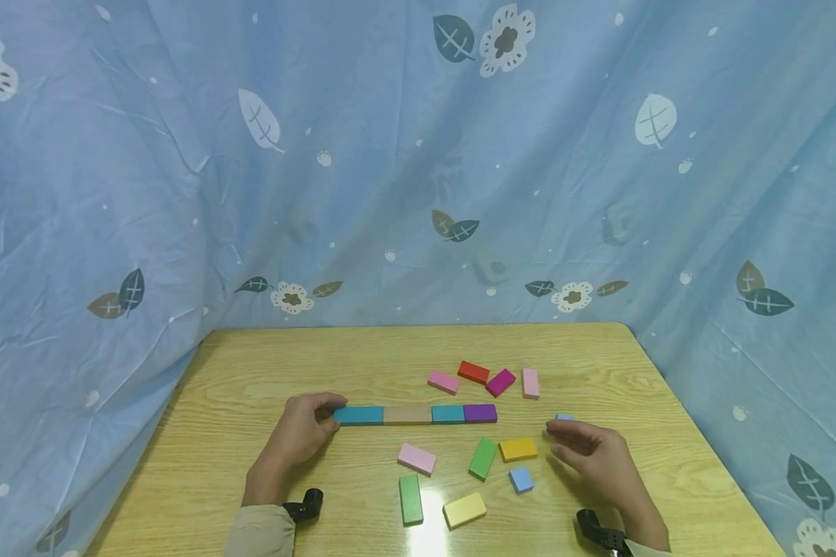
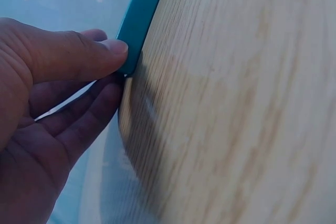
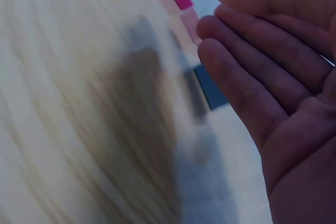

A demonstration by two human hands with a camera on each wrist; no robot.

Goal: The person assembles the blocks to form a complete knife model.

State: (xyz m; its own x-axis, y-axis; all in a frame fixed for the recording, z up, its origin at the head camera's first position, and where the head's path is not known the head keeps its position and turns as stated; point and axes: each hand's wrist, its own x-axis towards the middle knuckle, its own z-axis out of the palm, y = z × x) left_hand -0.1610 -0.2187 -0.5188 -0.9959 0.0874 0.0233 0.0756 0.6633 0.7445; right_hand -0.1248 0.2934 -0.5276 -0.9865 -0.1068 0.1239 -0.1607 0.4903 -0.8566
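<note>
My left hand (image 1: 303, 430) is at the left end of a straight row of wooden blocks on the table. Its thumb and fingertips pinch the end of the long teal block (image 1: 359, 416), also visible in the left wrist view as a teal block (image 2: 142, 22). To the right along the row come a tan block (image 1: 407, 416), a shorter teal block (image 1: 448, 415) and a purple block (image 1: 480, 414). My right hand (image 1: 592, 452) hovers at the right with loosely bent fingers and holds nothing. A small blue block (image 1: 565, 417) shows partly behind its fingertips.
Behind the row lie a red block (image 1: 474, 372), a magenta block (image 1: 500, 382) and two pink ones. Nearer me are a yellow-orange block (image 1: 519, 449), a blue block (image 1: 521, 480), a pale yellow block (image 1: 464, 510), green blocks and a light pink block (image 1: 416, 459). A curtain (image 1: 390, 155) surrounds the table.
</note>
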